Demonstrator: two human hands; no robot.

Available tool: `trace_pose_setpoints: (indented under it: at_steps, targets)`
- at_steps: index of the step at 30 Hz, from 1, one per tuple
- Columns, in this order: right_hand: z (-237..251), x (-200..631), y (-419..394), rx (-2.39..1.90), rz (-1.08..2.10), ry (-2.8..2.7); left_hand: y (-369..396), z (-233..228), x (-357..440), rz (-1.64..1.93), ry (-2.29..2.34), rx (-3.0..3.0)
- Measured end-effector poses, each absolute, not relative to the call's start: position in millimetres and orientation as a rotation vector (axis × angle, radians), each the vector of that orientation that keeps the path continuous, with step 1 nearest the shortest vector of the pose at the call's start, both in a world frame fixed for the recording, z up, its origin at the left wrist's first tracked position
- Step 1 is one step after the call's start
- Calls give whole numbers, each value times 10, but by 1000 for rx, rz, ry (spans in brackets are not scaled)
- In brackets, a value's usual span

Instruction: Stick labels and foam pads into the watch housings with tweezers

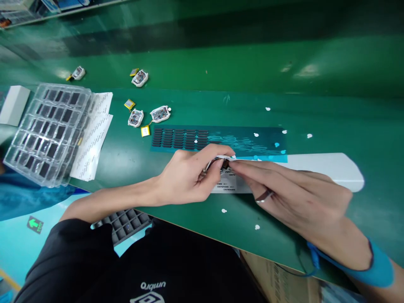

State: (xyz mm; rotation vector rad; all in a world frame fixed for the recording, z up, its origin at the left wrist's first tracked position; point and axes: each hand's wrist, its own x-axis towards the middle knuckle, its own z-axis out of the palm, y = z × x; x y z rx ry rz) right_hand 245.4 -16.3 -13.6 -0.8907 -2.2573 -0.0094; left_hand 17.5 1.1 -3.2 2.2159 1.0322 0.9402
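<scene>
Pinching one small device (pixel 221 162) together, left hand (pixel 186 176) and right hand (pixel 293 193) grips meet.

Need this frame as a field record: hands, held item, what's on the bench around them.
left hand: left hand pinches a small white device at the fingertips
right hand: right hand, ring on one finger, blue wrist strap, fingertips meet the same device
under hands: white label sheet on a long white strip
behind hands: teal sheet of dark oval pads, partly used
left of bench: stacked clear plastic trays, white perforated sheets
loose parts: small white open devices, yellow cells
surface: green bench
</scene>
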Motion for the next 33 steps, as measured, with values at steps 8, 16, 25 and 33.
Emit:
trace_pose_setpoints:
  at_steps: [8,16,25,33]
  targets:
    - [-1,2343,-131,-1125,520,-1948,13,-70,197,1035,984,2360]
    - [6,2350,-172,-1122,428,-1988,38,-41,159,928,953,2180]
    - [-47,2376,-153,-1063,394,-2056,93,16,170,702,981,1840]
    - [-13,2365,-149,-1034,150,-2207,89,7,190,651,953,1588]
